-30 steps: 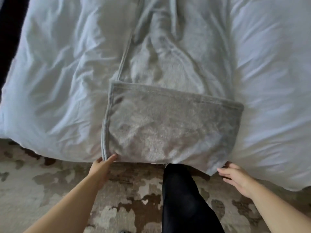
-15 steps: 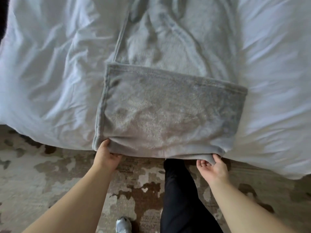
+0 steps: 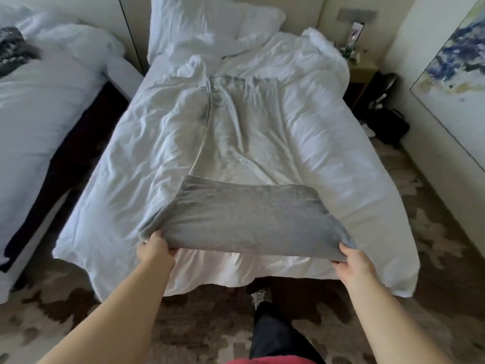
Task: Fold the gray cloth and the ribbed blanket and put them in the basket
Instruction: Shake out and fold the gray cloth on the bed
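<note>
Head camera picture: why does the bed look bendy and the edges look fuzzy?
Head view: the wide-angle lens bows the sides of the white bed; at the edges the painting and the dark thing on the other bed look smeared, while the gray cloth, gripped by the left hand and right hand, looks sharper.

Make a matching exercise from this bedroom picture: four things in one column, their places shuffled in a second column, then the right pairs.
Things
1. gray cloth
2. pillow
3. painting
4. black bag

Places
a. on the floor beside the nightstand
b. at the head of the bed
c. gripped by the left hand and right hand
d. on the right-hand wall

Pairs: 1-c, 2-b, 3-d, 4-a
</note>
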The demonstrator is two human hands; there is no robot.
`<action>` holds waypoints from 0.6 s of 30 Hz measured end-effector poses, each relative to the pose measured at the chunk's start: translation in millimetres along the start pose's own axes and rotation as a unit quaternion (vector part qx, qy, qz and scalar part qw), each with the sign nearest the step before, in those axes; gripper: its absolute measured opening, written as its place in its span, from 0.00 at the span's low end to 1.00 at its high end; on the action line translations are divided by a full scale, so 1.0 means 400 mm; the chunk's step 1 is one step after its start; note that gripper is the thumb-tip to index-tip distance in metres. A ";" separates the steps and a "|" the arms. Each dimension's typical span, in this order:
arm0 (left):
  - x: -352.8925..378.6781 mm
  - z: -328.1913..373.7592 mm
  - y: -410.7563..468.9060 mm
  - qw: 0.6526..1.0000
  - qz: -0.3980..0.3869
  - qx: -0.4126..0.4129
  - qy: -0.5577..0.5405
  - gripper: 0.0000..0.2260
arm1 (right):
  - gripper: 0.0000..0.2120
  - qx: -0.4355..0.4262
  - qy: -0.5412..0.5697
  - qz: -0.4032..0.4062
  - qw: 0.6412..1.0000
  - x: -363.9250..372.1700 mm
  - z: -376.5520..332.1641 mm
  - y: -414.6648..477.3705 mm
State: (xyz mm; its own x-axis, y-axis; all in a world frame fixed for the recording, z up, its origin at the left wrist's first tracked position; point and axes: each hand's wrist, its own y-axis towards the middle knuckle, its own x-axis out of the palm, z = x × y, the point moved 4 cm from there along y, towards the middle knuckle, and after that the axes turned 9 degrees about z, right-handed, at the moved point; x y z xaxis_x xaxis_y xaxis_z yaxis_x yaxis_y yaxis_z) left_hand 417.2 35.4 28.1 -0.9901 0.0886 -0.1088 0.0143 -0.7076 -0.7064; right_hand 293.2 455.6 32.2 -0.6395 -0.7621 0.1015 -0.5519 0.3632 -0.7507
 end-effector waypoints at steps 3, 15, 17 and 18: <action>-0.050 0.034 -0.053 0.998 -0.043 -0.017 -0.032 0.18 | 0.22 -0.053 0.043 0.014 0.998 -0.034 -0.042 -0.092; -0.261 -0.088 -0.100 0.978 -0.095 -0.156 -0.102 0.17 | 0.18 0.050 0.043 0.045 0.997 -0.245 0.152 -0.182; -0.224 -0.047 -0.140 0.964 -0.178 -0.135 -0.144 0.12 | 0.18 0.006 0.085 0.006 0.996 -0.191 0.070 -0.205; -0.208 -0.027 -0.153 0.956 -0.200 -0.129 -0.170 0.11 | 0.15 -0.034 0.109 -0.025 0.993 -0.169 0.028 -0.219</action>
State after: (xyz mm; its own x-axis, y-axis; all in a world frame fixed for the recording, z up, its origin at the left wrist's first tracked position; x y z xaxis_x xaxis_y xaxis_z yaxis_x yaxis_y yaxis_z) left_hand 500.2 78.7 72.8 -0.9106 0.0519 0.4101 -0.3855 -0.4649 -0.7970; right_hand 390.8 469.3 83.7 -0.7072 -0.6489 0.2808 -0.6153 0.3691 -0.6966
